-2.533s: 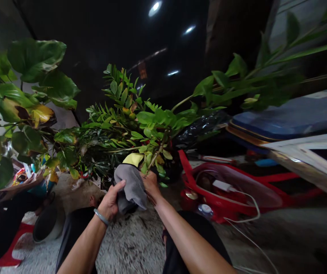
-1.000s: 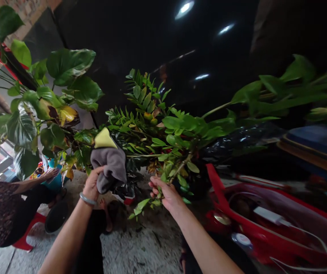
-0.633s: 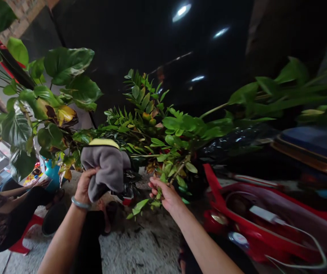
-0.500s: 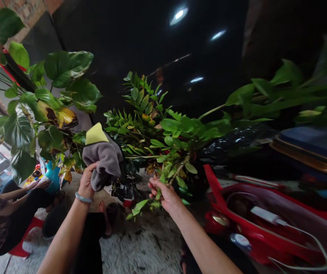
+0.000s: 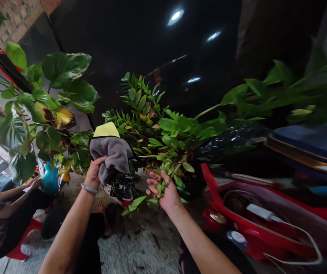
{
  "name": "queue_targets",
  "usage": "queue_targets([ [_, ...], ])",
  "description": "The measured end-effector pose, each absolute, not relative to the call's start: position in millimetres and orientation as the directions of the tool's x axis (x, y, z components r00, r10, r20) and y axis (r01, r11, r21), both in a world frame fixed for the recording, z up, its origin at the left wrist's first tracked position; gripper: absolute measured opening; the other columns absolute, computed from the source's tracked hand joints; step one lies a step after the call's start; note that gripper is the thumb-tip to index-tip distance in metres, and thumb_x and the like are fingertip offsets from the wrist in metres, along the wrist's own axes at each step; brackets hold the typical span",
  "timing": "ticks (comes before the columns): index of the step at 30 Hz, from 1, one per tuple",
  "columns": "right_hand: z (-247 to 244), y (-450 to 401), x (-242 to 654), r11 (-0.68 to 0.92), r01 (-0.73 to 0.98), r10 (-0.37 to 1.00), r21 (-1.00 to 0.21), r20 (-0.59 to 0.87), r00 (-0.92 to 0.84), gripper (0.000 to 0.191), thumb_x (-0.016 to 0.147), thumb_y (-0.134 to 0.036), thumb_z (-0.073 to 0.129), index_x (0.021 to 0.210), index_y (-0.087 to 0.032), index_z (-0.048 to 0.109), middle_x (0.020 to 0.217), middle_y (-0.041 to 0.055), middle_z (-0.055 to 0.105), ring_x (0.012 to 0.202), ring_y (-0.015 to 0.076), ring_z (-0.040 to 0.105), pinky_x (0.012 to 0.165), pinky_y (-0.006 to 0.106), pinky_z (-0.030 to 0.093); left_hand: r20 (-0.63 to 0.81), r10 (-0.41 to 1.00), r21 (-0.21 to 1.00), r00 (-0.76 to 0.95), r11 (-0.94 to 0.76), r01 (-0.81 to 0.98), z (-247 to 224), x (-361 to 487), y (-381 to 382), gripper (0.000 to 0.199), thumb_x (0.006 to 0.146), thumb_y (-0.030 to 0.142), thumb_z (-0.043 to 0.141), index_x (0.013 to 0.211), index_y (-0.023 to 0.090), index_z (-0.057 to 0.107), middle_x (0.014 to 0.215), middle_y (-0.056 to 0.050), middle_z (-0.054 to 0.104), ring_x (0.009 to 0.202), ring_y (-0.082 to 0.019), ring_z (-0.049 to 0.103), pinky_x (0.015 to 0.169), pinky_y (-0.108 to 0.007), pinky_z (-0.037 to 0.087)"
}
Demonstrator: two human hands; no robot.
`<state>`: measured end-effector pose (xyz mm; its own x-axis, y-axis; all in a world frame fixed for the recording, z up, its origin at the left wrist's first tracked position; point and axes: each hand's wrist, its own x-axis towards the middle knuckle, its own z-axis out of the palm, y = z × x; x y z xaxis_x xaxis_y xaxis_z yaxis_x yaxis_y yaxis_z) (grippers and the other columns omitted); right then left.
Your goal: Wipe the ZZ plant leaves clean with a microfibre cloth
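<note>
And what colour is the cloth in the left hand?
The cloth is grey with a yellow part, seen in the head view.

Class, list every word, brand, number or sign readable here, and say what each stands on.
None can be read.
Gray-and-yellow cloth: no lettering visible.
White block with cable, in the red bag: no legible marking.
Round lid at the bag's side: too blurred.

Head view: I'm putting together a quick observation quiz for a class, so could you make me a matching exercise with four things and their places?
1. Cloth
2. Leafy stem
3. Bracelet
4. Stool

A. Around the left wrist
B. Gripped in the left hand
C. At the lower left of the picture
D. In the open right hand

Right pairs: 1-B, 2-D, 3-A, 4-C
</note>
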<state>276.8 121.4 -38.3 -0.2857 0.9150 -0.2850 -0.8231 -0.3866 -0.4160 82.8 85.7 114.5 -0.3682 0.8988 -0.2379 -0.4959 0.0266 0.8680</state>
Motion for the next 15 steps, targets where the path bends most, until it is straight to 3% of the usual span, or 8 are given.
queue_targets([
  [4,-37.9,120.3,275.7,-0.416,-0.792,0.896,-0.447,-0.353,-0.271,0.03,0.096,-0.046,0.051,0.092,-0.02,0.063,0.058,0.0022,0.068,0.034,0.0131,0.045,0.04,0.03,0.047,-0.527,0.815,0.797,-0.242,0.376,-0.473,67.9,94.9,73.5,0.014,0.074,0.001,0.063,0.082,0.007,0.072,0.064,-0.007,0.075,0.055,-0.019,0.071,0.069,-0.03,0.061],
  [7,-41.2,119.5,276.8,-0.422,-0.754,0.891,-0.504,-0.382,-0.243,0.024,0.097,-0.042,0.051,0.097,-0.021,0.061,0.058,0.0008,0.067,0.035,0.0135,0.047,0.039,0.028,0.047,-0.584,0.808,0.758,-0.075,0.51,-0.408,62.5,97.0,41.6,0.017,0.07,0.002,0.067,0.084,0.009,0.075,0.069,-0.01,0.077,0.067,-0.025,0.076,0.074,-0.035,0.062],
  [9,-43.2,119.7,277.8,-0.428,-0.746,0.884,-0.51,-0.406,-0.23,0.022,0.097,-0.041,0.051,0.097,-0.022,0.06,0.058,-0.0001,0.066,0.035,0.0135,0.047,0.038,0.028,0.046,-0.495,0.866,0.809,-0.072,0.43,-0.4,84.5,92.9,34.7,0.017,0.068,0.006,0.073,0.084,0.011,0.076,0.072,-0.009,0.078,0.073,-0.028,0.077,0.078,-0.037,0.061],
  [13,-43.2,120.8,277.5,-0.41,-0.76,0.884,-0.504,-0.423,-0.197,0.02,0.094,-0.042,0.056,0.093,-0.022,0.06,0.058,-0.0008,0.066,0.035,0.0136,0.048,0.038,0.029,0.047,-0.209,0.928,0.892,-0.308,0.052,-0.449,131.5,76.1,63.9,0.016,0.067,0.009,0.077,0.082,0.014,0.075,0.072,-0.005,0.078,0.078,-0.026,0.077,0.081,-0.034,0.061],
  [15,-41.4,121.0,276.1,-0.393,-0.768,0.892,-0.506,-0.413,-0.184,0.019,0.094,-0.041,0.057,0.092,-0.022,0.06,0.058,-0.0011,0.066,0.035,0.0132,0.047,0.038,0.028,0.047,-0.202,0.904,0.874,-0.378,-0.008,-0.485,127.4,69.4,77.9,0.016,0.068,0.005,0.074,0.081,0.013,0.073,0.07,-0.005,0.078,0.079,-0.025,0.077,0.082,-0.032,0.061],
])
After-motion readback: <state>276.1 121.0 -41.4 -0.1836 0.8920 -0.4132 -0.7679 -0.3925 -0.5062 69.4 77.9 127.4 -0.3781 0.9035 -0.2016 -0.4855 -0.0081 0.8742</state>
